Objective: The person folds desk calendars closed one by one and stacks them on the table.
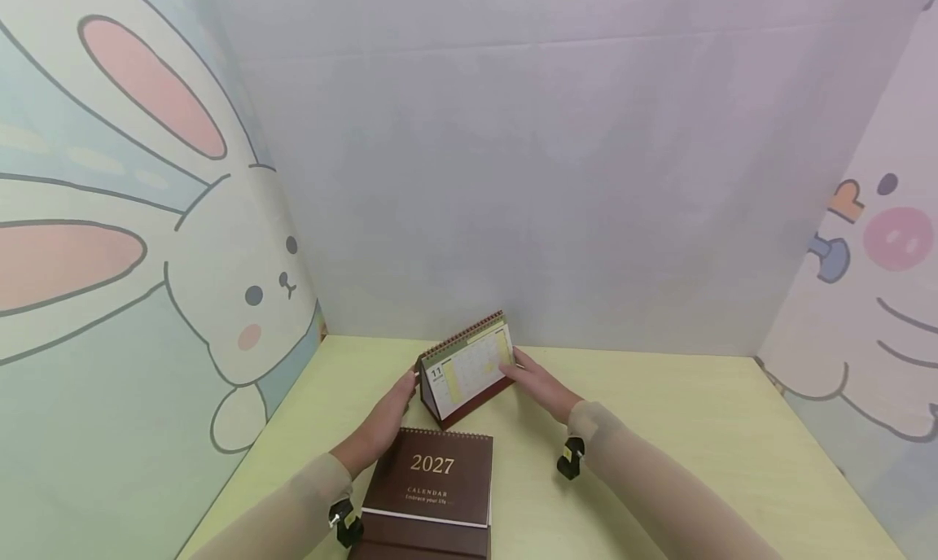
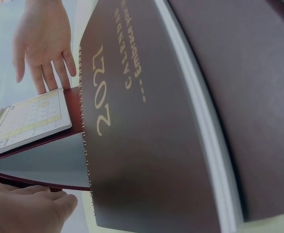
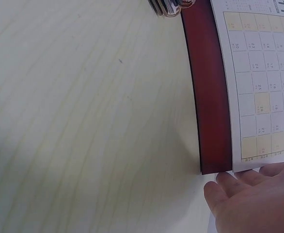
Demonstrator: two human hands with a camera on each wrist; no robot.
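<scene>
A standing desk calendar [image 1: 469, 373], spiral-bound on a dark red base, is turned to a page marked 11 and stands at a slant near the back wall. My left hand [image 1: 383, 420] is at its left end, with extended fingers along the side of the stand in the left wrist view. At the opposite end, my right hand [image 1: 544, 387] has its straight fingers right at the edge of the pages and base. In front lies a brown calendar [image 1: 432, 474] with 2027 in gold on its cover, close below my left hand.
Both calendars are on a pale yellow wood-grain table [image 1: 659, 430]. A plain light wall [image 1: 550, 177] rises behind it. Side panels carry a cartoon rabbit [image 1: 227, 283] on the left and a pink-nosed cartoon animal [image 1: 872, 324] on the right.
</scene>
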